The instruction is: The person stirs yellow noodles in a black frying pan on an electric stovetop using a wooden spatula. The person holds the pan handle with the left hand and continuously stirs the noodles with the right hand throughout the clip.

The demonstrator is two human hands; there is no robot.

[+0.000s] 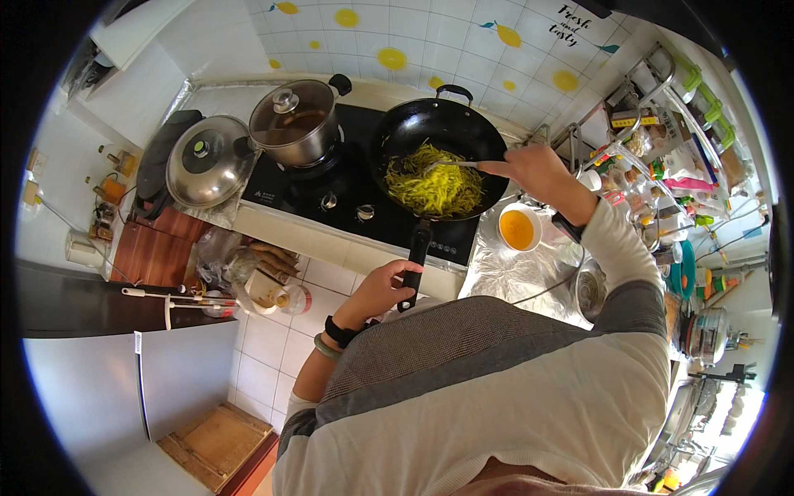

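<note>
My left hand grips the black handle of a dark wok, which sits on the right side of a black glass gas hob. In my right hand is a utensil with a pale shaft; its head rests among shredded green vegetables in the wok. A white bowl of orange-yellow liquid, perhaps beaten egg, stands on foil below my right wrist.
A lidded steel pot stands on the left burner, with a domed steel lid beside it. Wire racks of packets and jars line the right. A metal bowl sits near my right elbow; a wooden board lies at lower left.
</note>
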